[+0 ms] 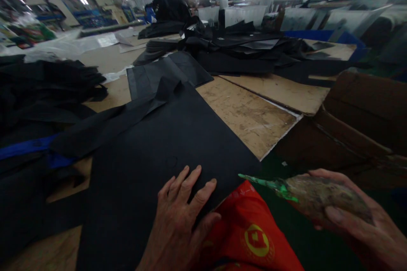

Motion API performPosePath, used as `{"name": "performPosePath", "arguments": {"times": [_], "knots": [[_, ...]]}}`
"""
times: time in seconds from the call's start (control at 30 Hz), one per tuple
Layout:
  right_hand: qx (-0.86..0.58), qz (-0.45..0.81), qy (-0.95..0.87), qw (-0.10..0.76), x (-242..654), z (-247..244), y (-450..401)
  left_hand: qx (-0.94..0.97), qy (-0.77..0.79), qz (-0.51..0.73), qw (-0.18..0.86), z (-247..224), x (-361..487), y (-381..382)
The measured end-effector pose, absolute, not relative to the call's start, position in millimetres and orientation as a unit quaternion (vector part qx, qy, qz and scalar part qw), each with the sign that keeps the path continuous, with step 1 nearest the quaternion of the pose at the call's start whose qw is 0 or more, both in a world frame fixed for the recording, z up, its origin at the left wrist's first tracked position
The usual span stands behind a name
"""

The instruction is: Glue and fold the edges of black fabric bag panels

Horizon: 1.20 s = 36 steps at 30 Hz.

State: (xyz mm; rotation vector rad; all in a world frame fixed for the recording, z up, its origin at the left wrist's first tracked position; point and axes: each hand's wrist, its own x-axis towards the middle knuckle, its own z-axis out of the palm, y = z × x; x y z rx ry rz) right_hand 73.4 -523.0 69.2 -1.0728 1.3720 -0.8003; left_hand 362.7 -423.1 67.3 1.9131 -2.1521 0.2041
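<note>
My left hand lies with fingers spread on a large black sheet, which looks like fabric or leather. A faint ring mark shows on the sheet just beyond the fingertips. In my right hand is a grimy squeeze bottle with a long, green-smeared nozzle. The nozzle points left and its tip is near the sheet's right edge; whether it touches cannot be made out. Below the nozzle, a red apron with a yellow emblem covers my lap.
Piles of black pieces lie at the left and at the back. A brown cardboard box stands right of the worktable. A blue strip pokes from the left pile. Far off, a person stands near pale bins.
</note>
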Motion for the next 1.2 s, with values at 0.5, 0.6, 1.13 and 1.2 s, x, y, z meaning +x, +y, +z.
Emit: {"name": "performPosePath", "arguments": {"times": [0.5,0.6,1.13,1.2], "knots": [[-0.657,-0.287,0.564,0.409,89.5,86.2,-526.3,0.655,-0.74,0.072,0.137,62.9,364.0,-422.1],[-0.662,-0.287,0.573,0.388,92.4,93.1,-527.9,0.652,-0.742,0.074,0.137,63.0,364.8,-422.3],[-0.623,-0.269,0.661,0.321,67.1,88.4,-536.3,0.643,-0.749,0.092,0.134,58.1,369.0,-422.7],[-0.621,-0.266,0.664,0.321,65.3,89.3,-536.5,0.642,-0.748,0.096,0.135,58.1,369.4,-422.9]]}}
